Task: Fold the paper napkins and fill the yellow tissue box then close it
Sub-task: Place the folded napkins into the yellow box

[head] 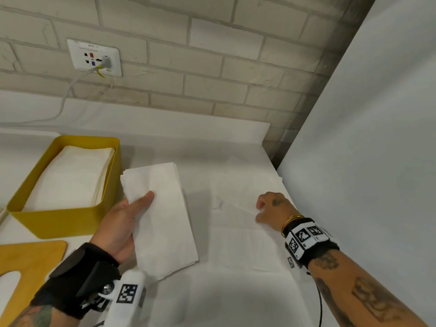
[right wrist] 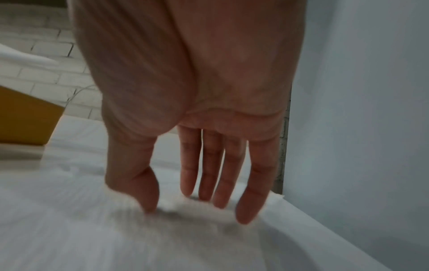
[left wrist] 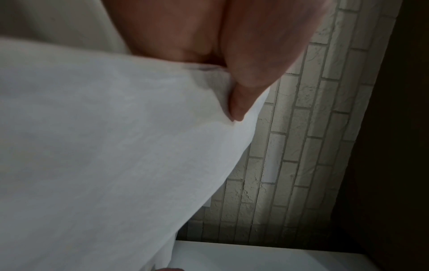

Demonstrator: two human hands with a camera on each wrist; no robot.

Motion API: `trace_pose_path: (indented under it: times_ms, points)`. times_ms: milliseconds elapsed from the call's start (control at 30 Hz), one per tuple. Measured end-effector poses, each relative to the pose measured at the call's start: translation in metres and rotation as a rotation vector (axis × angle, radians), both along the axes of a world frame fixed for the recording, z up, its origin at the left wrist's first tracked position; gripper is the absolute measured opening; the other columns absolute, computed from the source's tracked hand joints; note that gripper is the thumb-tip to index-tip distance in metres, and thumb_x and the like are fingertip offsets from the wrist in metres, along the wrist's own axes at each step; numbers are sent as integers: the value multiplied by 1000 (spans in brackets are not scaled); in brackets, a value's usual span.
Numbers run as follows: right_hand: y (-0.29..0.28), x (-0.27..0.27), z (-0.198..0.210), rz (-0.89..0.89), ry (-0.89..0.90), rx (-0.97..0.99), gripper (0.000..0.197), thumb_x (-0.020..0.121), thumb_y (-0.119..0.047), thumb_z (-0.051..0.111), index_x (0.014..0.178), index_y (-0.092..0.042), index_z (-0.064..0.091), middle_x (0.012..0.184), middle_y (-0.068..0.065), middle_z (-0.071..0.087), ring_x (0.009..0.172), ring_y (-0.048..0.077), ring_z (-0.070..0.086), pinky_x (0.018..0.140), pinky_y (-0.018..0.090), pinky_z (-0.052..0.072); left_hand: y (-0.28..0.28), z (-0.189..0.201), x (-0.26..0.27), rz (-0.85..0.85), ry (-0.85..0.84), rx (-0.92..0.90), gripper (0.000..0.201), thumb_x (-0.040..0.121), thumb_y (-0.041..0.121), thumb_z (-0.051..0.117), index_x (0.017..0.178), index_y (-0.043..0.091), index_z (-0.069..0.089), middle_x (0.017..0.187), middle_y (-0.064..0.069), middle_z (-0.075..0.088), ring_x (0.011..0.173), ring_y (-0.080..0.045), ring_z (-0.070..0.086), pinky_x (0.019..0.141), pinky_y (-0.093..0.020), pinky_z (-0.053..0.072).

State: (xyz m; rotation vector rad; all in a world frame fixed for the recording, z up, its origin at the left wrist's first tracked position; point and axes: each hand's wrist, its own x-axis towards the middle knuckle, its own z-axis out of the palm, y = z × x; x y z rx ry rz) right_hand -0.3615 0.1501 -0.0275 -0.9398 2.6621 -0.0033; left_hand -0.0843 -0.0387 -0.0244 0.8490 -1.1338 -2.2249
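At the near left edge of the white bench (head: 236, 291), a wooden lid (head: 30, 260) with a cut-out slot lay flat, just short of the yellow tissue box (head: 63, 223). The left hand (head: 120, 225) held a folded napkin (head: 162, 215) just right of the box, thumb lying across the top face and fingers hidden beneath; the left wrist view showed the thumb (left wrist: 250, 78) pressed into the paper. The napkin appeared lifted clear of the bench, casting a shadow to its right. To the right, the right hand (head: 271, 210) reached down onto unfolded napkins (head: 238, 208) spread flat on the bench, fingers extended and fingertips (right wrist: 246, 216) touching the paper, nothing gripped. The box stood open, holding a stack of folded napkins (head: 70, 180) below its rim. Beyond, a wall socket (head: 94, 57) with a plugged-in cable (head: 66, 97) was fixed to the white brick wall (head: 212, 55).
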Motion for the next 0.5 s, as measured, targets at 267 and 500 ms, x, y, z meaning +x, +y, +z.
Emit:
trace_pose_path:
  times_ms: [267, 500]
  points:
    - [6, 14, 13, 33, 82, -62, 12, 98, -22, 52, 103, -16, 61, 110, 6, 63, 99, 26, 60, 82, 30, 47, -1, -3, 2, 5, -21, 15, 24, 100, 18, 56, 119, 10, 67, 105, -11, 78, 87, -24, 77, 79, -43, 53]
    - [19, 39, 61, 154, -79, -423, 36, 89, -8, 67, 116, -26, 51, 87, -4, 62, 76, 15, 62, 70, 22, 53, -1, 2, 3, 23, -22, -8, 18, 101, 17, 54, 111, 13, 68, 100, -7, 79, 84, -20, 77, 80, -42, 52]
